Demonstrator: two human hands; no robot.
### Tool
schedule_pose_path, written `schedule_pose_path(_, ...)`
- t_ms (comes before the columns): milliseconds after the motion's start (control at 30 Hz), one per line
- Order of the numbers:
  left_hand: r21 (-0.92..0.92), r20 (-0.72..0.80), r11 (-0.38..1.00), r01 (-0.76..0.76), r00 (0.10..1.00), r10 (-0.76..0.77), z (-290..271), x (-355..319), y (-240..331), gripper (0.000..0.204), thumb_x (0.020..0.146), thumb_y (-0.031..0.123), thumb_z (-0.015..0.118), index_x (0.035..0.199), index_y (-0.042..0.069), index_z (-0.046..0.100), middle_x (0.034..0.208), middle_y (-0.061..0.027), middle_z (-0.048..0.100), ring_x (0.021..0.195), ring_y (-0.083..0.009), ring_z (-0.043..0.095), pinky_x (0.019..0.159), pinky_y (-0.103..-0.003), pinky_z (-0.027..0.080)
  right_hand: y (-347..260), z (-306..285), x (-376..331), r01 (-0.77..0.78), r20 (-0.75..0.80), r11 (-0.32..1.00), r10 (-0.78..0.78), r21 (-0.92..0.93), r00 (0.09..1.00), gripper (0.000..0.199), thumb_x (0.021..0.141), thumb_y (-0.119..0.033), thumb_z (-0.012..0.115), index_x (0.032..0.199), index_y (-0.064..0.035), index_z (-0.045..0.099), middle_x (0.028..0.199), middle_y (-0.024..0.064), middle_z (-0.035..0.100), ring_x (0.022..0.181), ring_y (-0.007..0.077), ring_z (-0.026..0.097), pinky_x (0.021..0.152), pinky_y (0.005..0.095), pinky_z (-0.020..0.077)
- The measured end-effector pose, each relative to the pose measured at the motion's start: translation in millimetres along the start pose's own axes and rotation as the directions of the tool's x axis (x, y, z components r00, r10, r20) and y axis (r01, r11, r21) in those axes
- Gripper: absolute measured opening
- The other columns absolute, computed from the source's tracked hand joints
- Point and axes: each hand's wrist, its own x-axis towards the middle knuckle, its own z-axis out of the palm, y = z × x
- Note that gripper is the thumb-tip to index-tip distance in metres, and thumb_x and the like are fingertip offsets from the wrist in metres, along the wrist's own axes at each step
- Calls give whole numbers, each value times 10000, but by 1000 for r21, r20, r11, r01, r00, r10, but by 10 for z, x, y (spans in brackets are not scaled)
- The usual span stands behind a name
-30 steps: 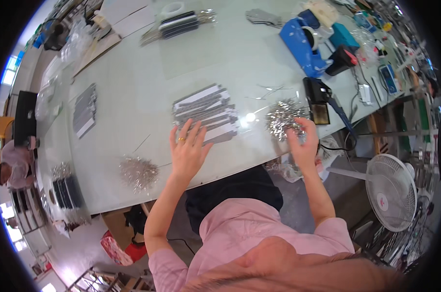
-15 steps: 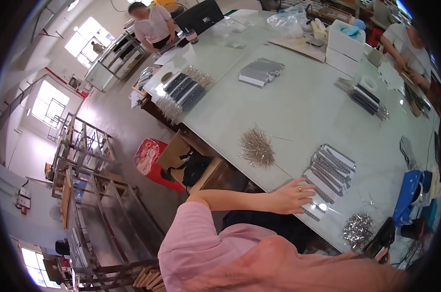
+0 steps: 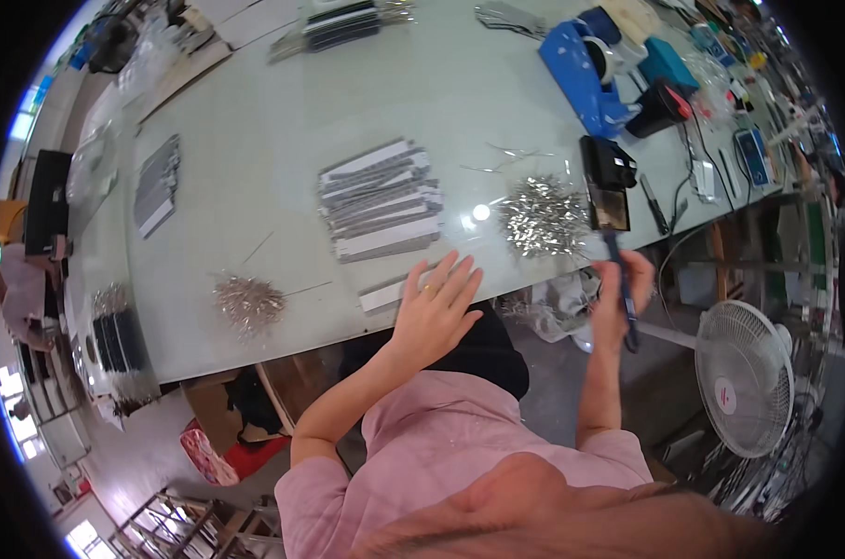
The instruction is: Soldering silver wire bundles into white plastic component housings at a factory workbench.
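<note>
My left hand lies flat with its fingers spread, at the near edge of the glass-topped table. Its fingertips touch or cover the right end of a single white-and-grey strip. Just beyond is a stack of similar strips. My right hand is closed around a dark, stick-shaped tool, held upright in the picture at the table edge. The tool's upper end meets a black stand with a brownish tray; whether they touch I cannot tell. A pile of shiny silver wire pieces sits left of that stand.
Another wire pile lies to the left, with more strips beyond it. At the far right stand a blue tape dispenser and a black cup. Below the table's right edge is a white fan. Cables hang nearby.
The view has swung to the right. My right hand and the dark tool have come into sight. My left hand stays by the strips, now with its fingers spread wider.
</note>
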Motion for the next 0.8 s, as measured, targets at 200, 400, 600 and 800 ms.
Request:
schedule_pose_path(200, -57, 61, 985, -164, 984, 167, 284, 513, 312, 658, 802, 363, 722, 1351, 65, 517, 1452, -89, 461, 1390, -268, 370, 1114, -525, 272, 298, 438, -90, 381, 209, 924, -366, -35, 907, 221, 868, -9, 612, 1081, -18, 557, 957, 128, 686, 884, 291, 644, 1029, 452, 407)
schedule_pose_path(400, 12, 182, 976, -218, 960, 212, 303, 367, 120, 649, 818, 414, 693, 1340, 65, 528, 1431, -79, 483, 1398, -254, 361, 1136, -510, 252, 338, 596, 2, 482, 322, 874, -441, -57, 838, 262, 834, 3, 636, 1079, -52, 560, 932, 107, 693, 846, 311, 653, 1057, 556, 374)
schedule_pose_path(600, 15, 209, 957, -291, 937, 281, 20, 186, -175, 598, 844, 406, 674, 1327, 77, 543, 1426, -53, 487, 1402, -240, 354, 1139, -494, 265, 367, 662, 6, 563, 317, 821, -513, -89, 798, 292, 800, 0, 663, 1068, -65, 567, 962, 91, 691, 831, 308, 635, 1033, 564, 403)
schedule_pose_path(800, 83, 152, 977, -197, 971, 183, -220, -83, -274, 547, 823, 350, 702, 1294, 104, 574, 1404, -50, 505, 1376, -236, 396, 1118, -483, 300, 402, 590, -205, 662, 456, 749, -576, -38, 679, 389, 743, -23, 719, 1090, -179, 639, 921, 63, 635, 714, 241, 607, 1040, 582, 402)
